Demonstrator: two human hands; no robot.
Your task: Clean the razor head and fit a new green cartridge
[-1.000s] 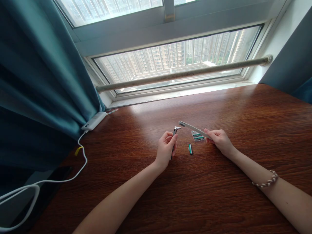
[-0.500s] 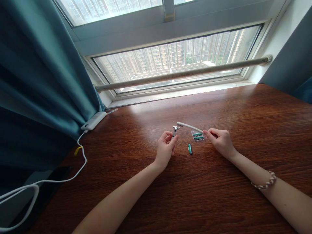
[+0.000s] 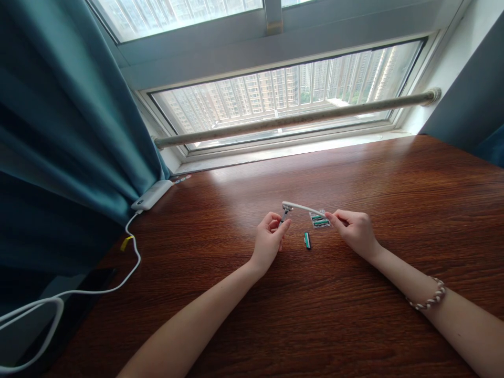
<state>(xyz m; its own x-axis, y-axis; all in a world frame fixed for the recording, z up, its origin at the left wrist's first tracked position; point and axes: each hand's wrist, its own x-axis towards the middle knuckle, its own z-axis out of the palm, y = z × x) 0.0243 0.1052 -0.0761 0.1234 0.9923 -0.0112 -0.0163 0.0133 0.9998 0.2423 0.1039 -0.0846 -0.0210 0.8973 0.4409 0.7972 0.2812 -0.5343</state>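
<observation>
My left hand [image 3: 269, 240] is closed around the handle of a razor [image 3: 284, 216], its head pointing up and away from me. A white toothbrush [image 3: 305, 207] is pinched by its handle in my right hand [image 3: 356, 231]. The brush's bristles face down over the razor's head and appear to touch it. On the table between my hands lies a loose razor cartridge [image 3: 307, 240], dark with a green stripe. Just beyond it, a clear plastic case [image 3: 320, 222] holds more green-striped cartridges, partly covered by the toothbrush handle.
The dark brown wooden table [image 3: 252, 320] runs up to a window with a metal rail [image 3: 291, 120] across it. At the left, a white power strip [image 3: 152, 196] lies by a blue curtain [image 3: 71, 105], and its white cable [image 3: 136, 257] trails toward me.
The toothbrush head has moved slightly left and down, onto the razor's head. My right hand has shifted a little to the left with it, while my left hand has barely moved.
</observation>
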